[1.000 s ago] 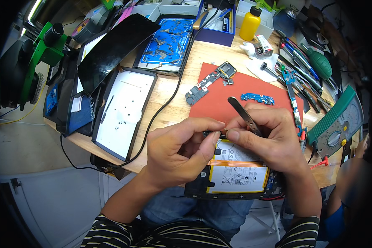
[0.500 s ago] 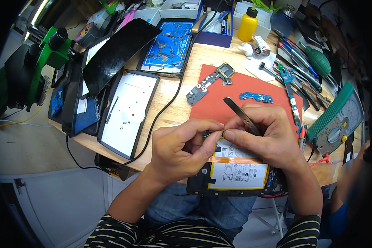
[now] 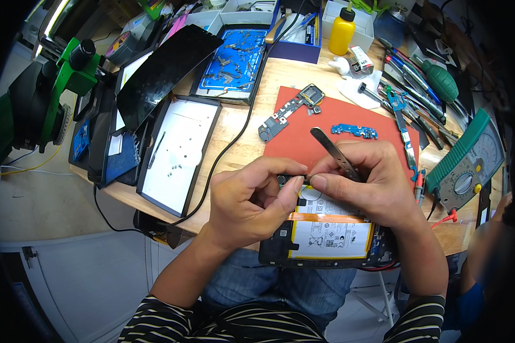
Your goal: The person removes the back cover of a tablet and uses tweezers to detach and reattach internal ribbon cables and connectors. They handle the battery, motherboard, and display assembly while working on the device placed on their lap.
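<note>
My left hand (image 3: 249, 197) is closed in a pinch above the top end of an opened phone body (image 3: 274, 251). A small dark part (image 3: 289, 179) shows between its thumb and index finger, too hidden to name. My right hand (image 3: 363, 186) is wrapped round metal tweezers (image 3: 333, 151), which slant up and left out of the grip. Its thumb and index fingertips meet the left fingertips at the same spot. Below them, a white battery (image 3: 329, 243) with yellow edges lies in the phone body, crossed by an orange flex cable (image 3: 320, 217).
On the red mat (image 3: 294, 151) lie a phone bracket (image 3: 289, 117) and a small blue circuit board (image 3: 355, 131). To the right are a longer board (image 3: 405, 137), a multimeter (image 3: 466, 166) and several hand tools. A white tray (image 3: 174, 154) with tiny screws and a microscope (image 3: 46, 97) stand left.
Both hands stay nearly in place, with fingertips still together. The tweezers' visible end has shifted slightly and more of the dark part shows between the fingers.
</note>
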